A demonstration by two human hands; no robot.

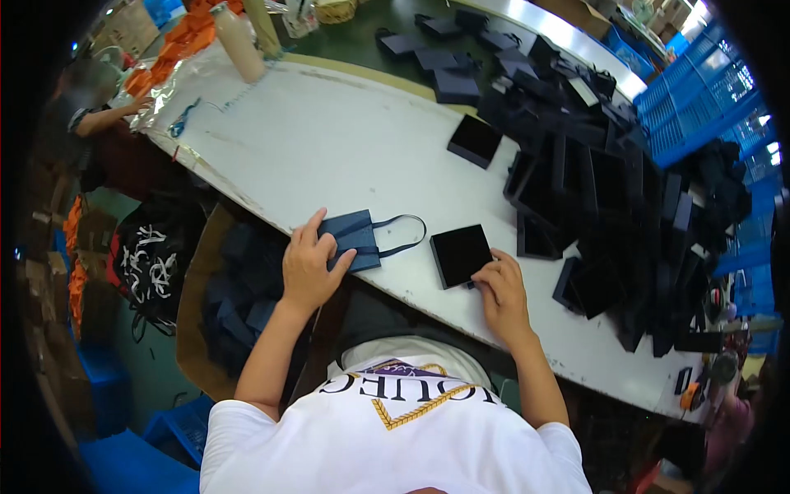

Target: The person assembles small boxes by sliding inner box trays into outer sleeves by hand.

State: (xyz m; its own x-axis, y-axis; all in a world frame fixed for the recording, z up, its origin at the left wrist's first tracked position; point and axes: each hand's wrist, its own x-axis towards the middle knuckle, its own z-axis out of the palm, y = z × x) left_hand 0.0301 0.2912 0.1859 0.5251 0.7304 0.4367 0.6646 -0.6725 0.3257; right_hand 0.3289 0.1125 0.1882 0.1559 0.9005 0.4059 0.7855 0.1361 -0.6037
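A small dark blue bag with a loop of ribbon handle lies flat on the white table. My left hand rests on its left side with the fingers spread. To the right of the handle sits a black square box, its dark inside facing up. My right hand touches the box's lower right corner, thumb and fingers pressed together there. Another black box lies farther back, near the heap.
A big heap of black boxes fills the table's right side, beside blue crates. A bottle stands at the back left. A cardboard box of dark bags is below the left edge. A person's arm reaches in at left.
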